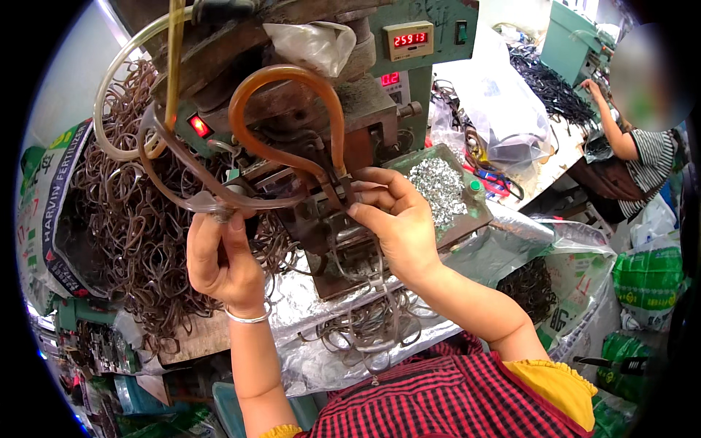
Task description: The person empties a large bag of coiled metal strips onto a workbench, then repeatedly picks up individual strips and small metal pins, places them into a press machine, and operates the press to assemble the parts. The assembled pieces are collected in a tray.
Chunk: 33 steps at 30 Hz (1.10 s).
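My left hand [226,259], wearing a silver bangle, is raised at the left front of a press machine [292,139]. Its thumb and fingers are pinched together just under a translucent tube [255,201] with clear wrap round it; what they grip is hidden. At the machine's working gap, my right hand [400,223] closes thumb and index finger on the end of a narrow brown strap [348,193]. Thin grey-brown straps [381,285] hang in loops below that hand. An orange-brown hose [237,109] curves above both hands.
A big heap of brown strap loops [146,219] fills the left side by a printed sack [62,204]. Silver metal bits [438,190] lie in a tray [475,212] on the right, beside a green button [475,186]. A co-worker [621,146] sits at the far right table.
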Tool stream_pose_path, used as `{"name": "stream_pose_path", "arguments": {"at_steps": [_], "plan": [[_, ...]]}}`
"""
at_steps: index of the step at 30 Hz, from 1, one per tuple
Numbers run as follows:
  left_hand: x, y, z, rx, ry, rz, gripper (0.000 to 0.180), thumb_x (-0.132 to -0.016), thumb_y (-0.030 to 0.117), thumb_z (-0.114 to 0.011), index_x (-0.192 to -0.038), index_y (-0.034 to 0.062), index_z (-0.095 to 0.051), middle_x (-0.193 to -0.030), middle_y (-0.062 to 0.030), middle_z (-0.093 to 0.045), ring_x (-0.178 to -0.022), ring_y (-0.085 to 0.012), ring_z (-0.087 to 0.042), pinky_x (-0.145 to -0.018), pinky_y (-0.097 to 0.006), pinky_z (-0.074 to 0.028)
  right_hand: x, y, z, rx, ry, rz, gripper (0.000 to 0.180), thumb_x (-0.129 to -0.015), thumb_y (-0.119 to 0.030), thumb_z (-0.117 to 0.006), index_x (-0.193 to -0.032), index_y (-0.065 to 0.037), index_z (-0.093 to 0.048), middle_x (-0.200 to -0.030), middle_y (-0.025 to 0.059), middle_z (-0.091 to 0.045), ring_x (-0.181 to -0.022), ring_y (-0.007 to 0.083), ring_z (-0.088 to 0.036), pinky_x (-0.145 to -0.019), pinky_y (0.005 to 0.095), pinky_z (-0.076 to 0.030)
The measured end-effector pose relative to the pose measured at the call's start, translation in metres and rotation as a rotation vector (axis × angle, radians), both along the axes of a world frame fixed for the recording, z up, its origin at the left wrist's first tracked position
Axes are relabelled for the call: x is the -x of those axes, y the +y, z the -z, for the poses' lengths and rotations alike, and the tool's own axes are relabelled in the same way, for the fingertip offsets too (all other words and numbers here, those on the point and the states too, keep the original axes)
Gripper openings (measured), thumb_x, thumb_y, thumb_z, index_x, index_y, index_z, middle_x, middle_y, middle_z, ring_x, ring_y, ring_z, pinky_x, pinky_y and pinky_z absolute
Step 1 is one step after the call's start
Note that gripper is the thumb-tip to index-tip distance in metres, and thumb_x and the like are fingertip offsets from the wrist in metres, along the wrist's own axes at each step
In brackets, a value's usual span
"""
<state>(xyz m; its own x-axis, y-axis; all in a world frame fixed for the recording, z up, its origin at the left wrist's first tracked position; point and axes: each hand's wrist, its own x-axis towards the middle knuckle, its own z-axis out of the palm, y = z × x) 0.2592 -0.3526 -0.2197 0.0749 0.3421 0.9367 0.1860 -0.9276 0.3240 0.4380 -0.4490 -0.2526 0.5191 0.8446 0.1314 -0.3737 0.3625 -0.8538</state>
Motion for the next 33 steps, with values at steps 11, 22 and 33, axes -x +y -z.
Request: {"name": "stream_pose_path", "arguments": {"at_steps": [11, 22, 33], "plan": [[-0.035, -0.029, 0.036, -0.254, 0.379, 0.175, 0.034, -0.068, -0.008, -0.07, -0.098, 0.0057, -0.07, -0.09, -0.0097, -0.069, -0.069, -0.0235, -0.064, -0.057, -0.032, -0.052, -0.094, -0.029, 0.076, 0.766, -1.468, 0.611, 0.026, -0.078, -0.019, -0.074, -0.101, -0.008, -0.071, -0.129, 0.0205, -0.057, -0.135, 0.0402, -0.041, -0.1, 0.0522, -0.045], [-0.044, -0.018, 0.046, -0.32, 0.353, 0.254, 0.025, -0.068, 0.001, -0.076, -0.092, 0.0075, -0.074, -0.087, -0.0042, -0.067, -0.062, -0.0191, -0.058, -0.05, -0.031, -0.044, -0.113, -0.023, 0.088, 0.495, -1.41, 0.581, 0.016, -0.077, -0.017, -0.073, -0.091, -0.012, -0.068, -0.12, 0.0145, -0.06, -0.122, 0.036, -0.052, -0.088, 0.0478, -0.048], [0.053, -0.047, 0.062, -0.163, 0.486, -0.258, 0.036, -0.067, -0.001, -0.068, -0.099, 0.0136, -0.075, -0.101, -0.0094, -0.069, -0.072, -0.0214, -0.05, -0.068, -0.035, -0.036, -0.132, -0.018, 0.097, 0.227, -1.406, 0.663, 0.013, -0.09, -0.004, -0.063, -0.102, 0.0, -0.067, -0.103, 0.0157, -0.069, -0.097, 0.033, -0.065, -0.087, 0.0395, -0.049]]}}
